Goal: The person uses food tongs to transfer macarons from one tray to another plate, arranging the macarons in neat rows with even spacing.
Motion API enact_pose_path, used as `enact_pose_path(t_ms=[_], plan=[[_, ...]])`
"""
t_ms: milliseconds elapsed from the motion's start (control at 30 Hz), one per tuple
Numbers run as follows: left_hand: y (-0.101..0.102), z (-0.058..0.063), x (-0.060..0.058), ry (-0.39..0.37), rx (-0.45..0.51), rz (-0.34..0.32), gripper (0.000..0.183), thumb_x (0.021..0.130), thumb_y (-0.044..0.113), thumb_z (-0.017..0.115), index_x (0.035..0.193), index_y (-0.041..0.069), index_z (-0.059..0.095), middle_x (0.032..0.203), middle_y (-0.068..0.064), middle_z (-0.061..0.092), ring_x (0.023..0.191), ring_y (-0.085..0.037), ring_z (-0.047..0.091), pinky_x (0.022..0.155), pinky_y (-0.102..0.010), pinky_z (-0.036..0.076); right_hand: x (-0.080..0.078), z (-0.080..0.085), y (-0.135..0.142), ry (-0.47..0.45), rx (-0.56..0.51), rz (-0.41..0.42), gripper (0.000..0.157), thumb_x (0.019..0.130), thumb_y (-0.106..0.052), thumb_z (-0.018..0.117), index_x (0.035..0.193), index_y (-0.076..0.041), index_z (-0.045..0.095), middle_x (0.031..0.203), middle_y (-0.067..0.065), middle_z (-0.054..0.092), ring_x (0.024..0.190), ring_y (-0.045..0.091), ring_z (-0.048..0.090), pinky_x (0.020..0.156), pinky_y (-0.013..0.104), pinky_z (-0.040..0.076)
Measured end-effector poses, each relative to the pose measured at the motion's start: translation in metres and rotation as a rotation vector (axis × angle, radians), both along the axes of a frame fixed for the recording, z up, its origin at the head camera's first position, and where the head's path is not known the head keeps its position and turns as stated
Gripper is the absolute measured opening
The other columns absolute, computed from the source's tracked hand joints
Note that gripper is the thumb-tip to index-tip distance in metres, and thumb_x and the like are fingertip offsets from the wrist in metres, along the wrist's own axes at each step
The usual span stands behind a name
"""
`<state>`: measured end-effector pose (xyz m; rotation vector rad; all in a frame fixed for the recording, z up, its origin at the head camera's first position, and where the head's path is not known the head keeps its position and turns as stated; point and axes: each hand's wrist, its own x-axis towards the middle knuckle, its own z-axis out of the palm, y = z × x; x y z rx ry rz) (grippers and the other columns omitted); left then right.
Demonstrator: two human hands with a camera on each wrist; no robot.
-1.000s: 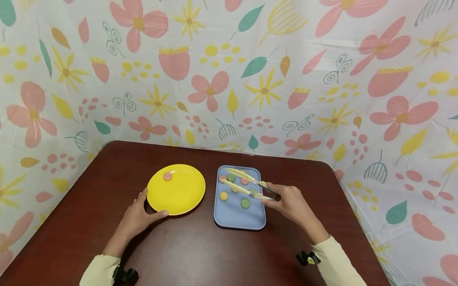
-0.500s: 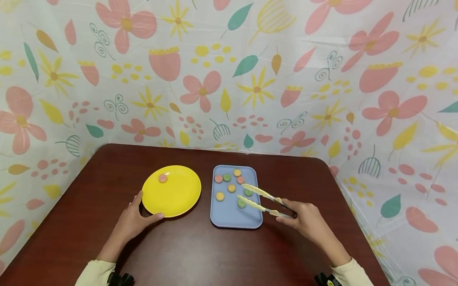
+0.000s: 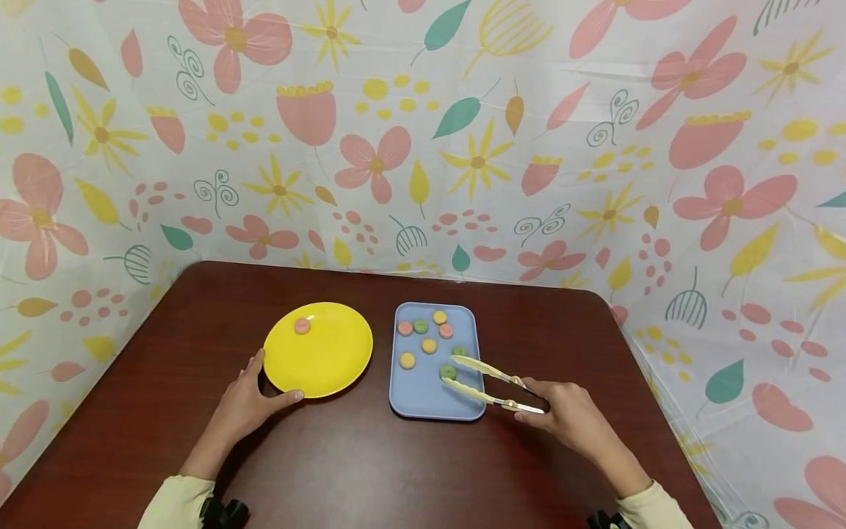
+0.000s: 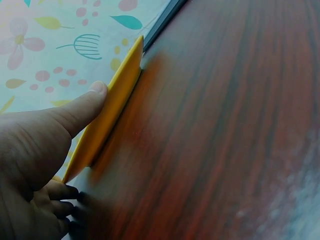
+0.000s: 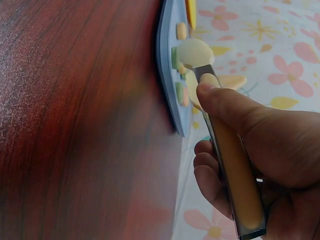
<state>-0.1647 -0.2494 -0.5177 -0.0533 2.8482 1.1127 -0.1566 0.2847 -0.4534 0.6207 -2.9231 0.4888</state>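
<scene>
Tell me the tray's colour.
Light blue; the tray shows best in the head view.

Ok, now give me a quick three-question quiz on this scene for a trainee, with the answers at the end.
1. How many yellow pieces lie on the blue tray?
2. True or false: the left hand touches the edge of the yellow plate.
3. In the right hand, the tongs are: A, squeezed shut; B, spread open; C, clamped on the yellow plate.

Key: 1, three; 2, true; 3, B.
</scene>
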Motion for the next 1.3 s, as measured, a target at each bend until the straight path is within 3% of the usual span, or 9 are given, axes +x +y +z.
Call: enact_pose_path(t_ms=[233, 467, 800, 1100, 1300], plan=[[-0.0007, -0.0011, 0.0005, -0.007, -0.001, 0.003, 0.132, 0.077, 0.068, 0.079, 0.164, 0.003, 0.004, 0.164, -0.034, 0.018, 0.145, -0.064, 0.017, 0.109, -0.078, 0.024, -0.0034, 0.0021, -0.0012, -0.069, 0.015, 0.006, 0.049, 0.081, -0.029, 0.088, 0.121, -0.005, 0.075, 0.104, 0.007, 0.077, 0.076, 0.013, 0.066, 0.063, 0.031, 0.05], [-0.0008, -0.0014, 0.0006, -0.016, -0.007, 0.002, 0.132, 0.077, 0.068, 0.078, 0.164, 0.002, 0.003, 0.164, -0.034, 0.017, 0.145, -0.064, 0.017, 0.109, -0.078, 0.024, -0.0053, -0.0001, -0.0026, -0.079, 0.025, 0.014, 0.045, 0.082, -0.029, 0.087, 0.119, -0.007, 0.076, 0.088, -0.003, 0.073, 0.068, 0.007, 0.055, 0.06, 0.027, 0.045], [-0.0003, 0.0015, 0.0008, -0.016, -0.011, -0.001, 0.132, 0.078, 0.068, 0.078, 0.163, 0.0, 0.003, 0.164, -0.034, 0.015, 0.145, -0.064, 0.016, 0.109, -0.079, 0.023, -0.0068, -0.0007, -0.0046, -0.068, 0.034, 0.033, 0.034, 0.083, -0.03, 0.086, 0.111, -0.012, 0.076, 0.068, -0.018, 0.053, 0.06, 0.002, 0.042, 0.057, 0.025, 0.038], [0.0001, 0.0026, -0.0002, -0.021, -0.013, 0.005, 0.133, 0.078, 0.067, 0.079, 0.163, 0.0, 0.003, 0.164, -0.034, 0.015, 0.145, -0.064, 0.016, 0.109, -0.079, 0.023, -0.0071, -0.0018, -0.0042, -0.024, 0.039, 0.041, 0.036, 0.083, -0.031, 0.086, 0.113, -0.013, 0.077, 0.083, -0.01, 0.069, 0.066, 0.004, 0.051, 0.058, 0.03, 0.043], [-0.0004, 0.0016, -0.0009, -0.019, -0.013, 0.002, 0.133, 0.078, 0.067, 0.079, 0.163, 0.0, 0.003, 0.165, -0.034, 0.015, 0.145, -0.063, 0.016, 0.109, -0.078, 0.023, -0.0071, -0.0041, -0.004, -0.048, 0.04, 0.025, 0.039, 0.083, -0.033, 0.085, 0.116, -0.012, 0.077, 0.09, -0.004, 0.074, 0.068, 0.004, 0.055, 0.059, 0.03, 0.045]])
